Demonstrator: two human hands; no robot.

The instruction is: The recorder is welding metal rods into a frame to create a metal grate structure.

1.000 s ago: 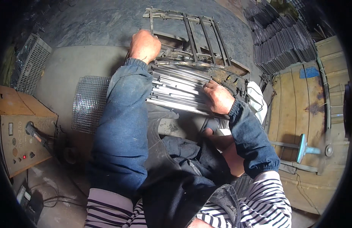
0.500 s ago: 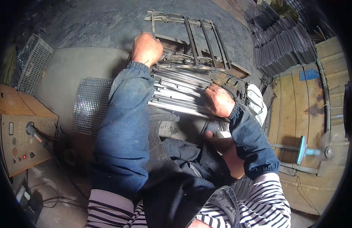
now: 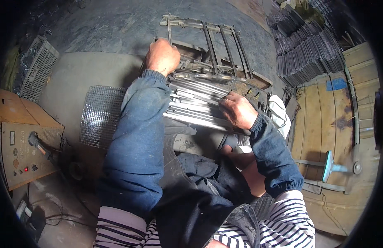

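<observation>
Several shiny metal bars (image 3: pixel 195 99) lie side by side in front of me, running left to right. Over their right part my right hand (image 3: pixel 239 110) is closed, with its fingers curled round bar ends; just which bars it grips is hidden. At the far left of the bars my left hand (image 3: pixel 163 57) forms a fist, back of the hand up, beside a dark welded metal frame (image 3: pixel 212 45) with several crosspieces. Whatever that fist holds is hidden beneath it. The frame rests on a metal jig (image 3: pixel 261 78) beyond the bars.
An orange welding machine (image 3: pixel 30 140) with a lit red lamp stands at left. Wire mesh panels (image 3: pixel 100 115) lie beside my left forearm, and a plastic crate (image 3: pixel 38 68) stands farther off. Stacked dark metal pieces (image 3: pixel 309 53) rise at far right, above wooden boards (image 3: pixel 311 111).
My right hand has slid slightly left along the bars. The left hand, the frame and the surroundings sit slightly lower in the picture, and the left fist remains closed.
</observation>
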